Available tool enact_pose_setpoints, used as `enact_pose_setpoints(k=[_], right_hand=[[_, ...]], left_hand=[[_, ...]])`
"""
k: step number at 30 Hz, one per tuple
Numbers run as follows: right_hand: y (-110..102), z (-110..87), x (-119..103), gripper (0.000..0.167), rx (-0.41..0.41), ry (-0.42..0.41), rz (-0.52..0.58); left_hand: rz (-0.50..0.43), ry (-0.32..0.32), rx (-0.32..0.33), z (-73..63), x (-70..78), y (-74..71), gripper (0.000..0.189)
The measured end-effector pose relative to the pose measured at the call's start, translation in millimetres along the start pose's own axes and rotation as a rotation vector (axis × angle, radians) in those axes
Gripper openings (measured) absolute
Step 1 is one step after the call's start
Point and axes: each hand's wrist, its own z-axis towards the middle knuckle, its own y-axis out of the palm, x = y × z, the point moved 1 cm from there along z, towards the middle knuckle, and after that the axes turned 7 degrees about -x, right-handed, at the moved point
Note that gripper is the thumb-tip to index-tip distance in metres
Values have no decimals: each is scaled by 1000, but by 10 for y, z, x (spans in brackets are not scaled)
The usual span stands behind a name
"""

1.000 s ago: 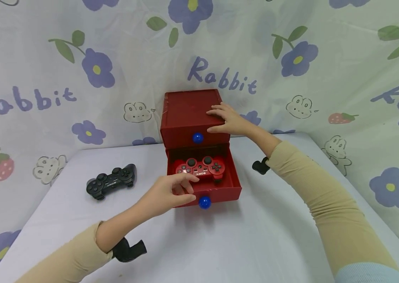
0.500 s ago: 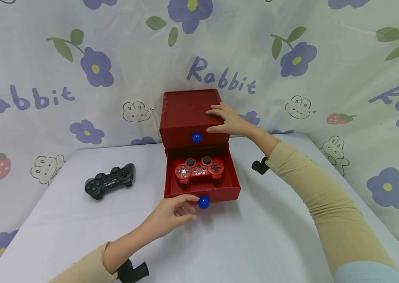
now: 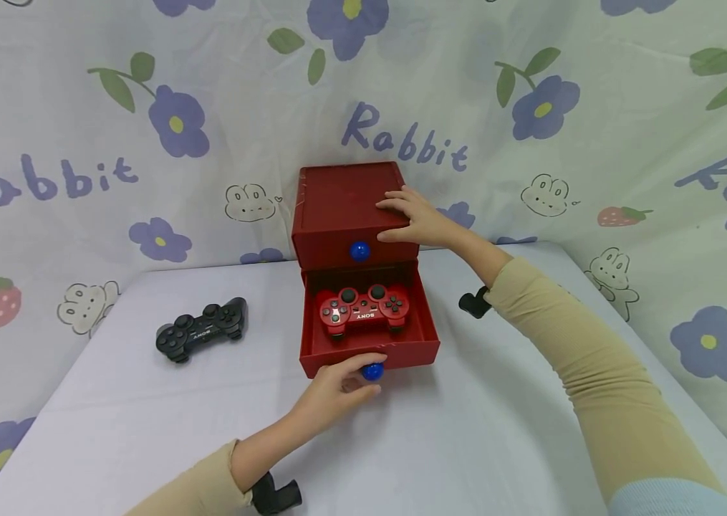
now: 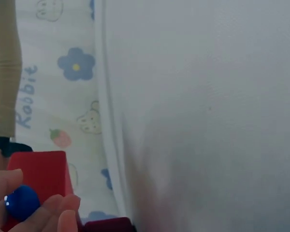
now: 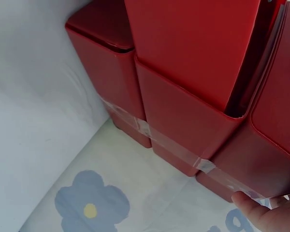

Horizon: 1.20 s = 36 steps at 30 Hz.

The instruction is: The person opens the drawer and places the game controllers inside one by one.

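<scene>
A red box with stacked drawers [image 3: 349,197] stands at the back of the table. Its lower drawer [image 3: 402,355] is pulled out, with a red game controller [image 3: 364,309] lying inside. My left hand [image 3: 331,394] is at that drawer's blue knob [image 3: 372,372], thumb below and forefinger above it. In the left wrist view the blue knob [image 4: 22,203] sits between thumb and fingers, and a small gap seems to show. My right hand [image 3: 424,221] rests on the box's right front corner, fingers spread on top and thumb at the front, beside the upper blue knob [image 3: 359,251].
A black game controller [image 3: 202,330] lies on the white table [image 3: 118,416] left of the box. A patterned cloth [image 3: 453,93] hangs behind it. Clear tape [image 5: 176,150] runs across the box's side in the right wrist view.
My left hand has come down from above the drawer's front and moved right, so its thumb and forefinger are now around the lower knob. My right hand, the drawer and both controllers have stayed put.
</scene>
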Motion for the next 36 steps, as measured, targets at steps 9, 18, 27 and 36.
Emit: enact_pose_setpoints(k=[9,18,27,36], right_hand=[[-4,11,6,63,6,-13,-9],[-8,19,7,63,4,-17,-12],[-5,22,12,62,8,-17,-4],[2,21,19,62,12,-16,-11]], left_hand=[[-30,17,50,41,13,23,35],[-35,5,58,83,25,-28,33],[-56,6,68,169,-3,-107,33],[-83,-16,76,265,-16,-162,32]])
